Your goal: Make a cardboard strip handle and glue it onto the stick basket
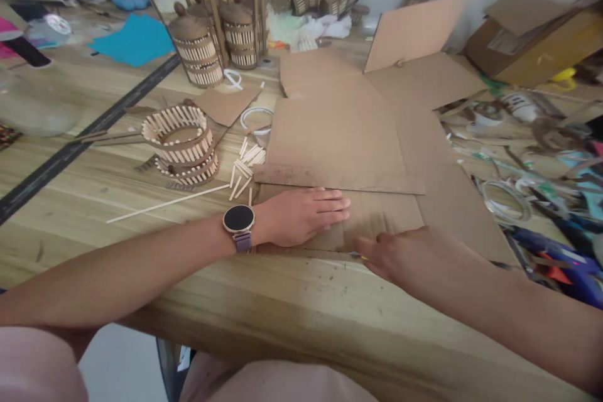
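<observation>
A large opened-out cardboard box (336,132) lies over the middle of the table, its near flap folded over. My left hand (301,217), with a watch (239,220) on the wrist, presses flat on the cardboard by that fold, fingers stretched out to the right. At the near edge of the cardboard, my right hand (396,251) is closed, slightly smeared by motion. A small pale tip and a bit of yellow show at its fingers; the rest of what it holds is hidden. Left of the cardboard stands a round slatted basket (181,141) made of small wooden sticks.
Short wooden sticks (245,166) and a roll of white tape (257,119) lie by the basket. Finished lidded slatted buckets (198,50) stand behind. A blue glue gun (560,264) and clutter are on the right, with a cardboard box (532,38) behind.
</observation>
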`<control>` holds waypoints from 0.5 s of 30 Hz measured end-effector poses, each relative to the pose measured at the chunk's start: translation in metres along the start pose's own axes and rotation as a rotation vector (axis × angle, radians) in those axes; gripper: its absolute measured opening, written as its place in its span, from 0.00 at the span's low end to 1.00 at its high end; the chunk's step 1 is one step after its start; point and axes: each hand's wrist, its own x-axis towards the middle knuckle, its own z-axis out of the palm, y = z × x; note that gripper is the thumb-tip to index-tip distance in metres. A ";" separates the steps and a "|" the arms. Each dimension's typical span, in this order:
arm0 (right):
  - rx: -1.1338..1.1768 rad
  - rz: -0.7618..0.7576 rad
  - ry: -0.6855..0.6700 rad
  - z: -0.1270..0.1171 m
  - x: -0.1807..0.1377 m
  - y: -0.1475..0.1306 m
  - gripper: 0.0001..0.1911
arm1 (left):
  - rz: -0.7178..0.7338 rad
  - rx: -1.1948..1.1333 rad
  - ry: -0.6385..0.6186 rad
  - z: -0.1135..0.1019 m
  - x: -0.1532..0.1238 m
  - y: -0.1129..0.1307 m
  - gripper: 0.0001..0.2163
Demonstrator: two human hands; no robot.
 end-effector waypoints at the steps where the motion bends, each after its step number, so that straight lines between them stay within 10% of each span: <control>1: -0.009 -0.026 -0.041 -0.001 -0.003 0.004 0.07 | -0.002 -0.005 0.011 0.001 0.000 0.000 0.19; 15: -0.035 0.068 -0.097 0.004 -0.023 0.024 0.09 | -0.002 0.039 0.086 0.007 0.006 0.005 0.18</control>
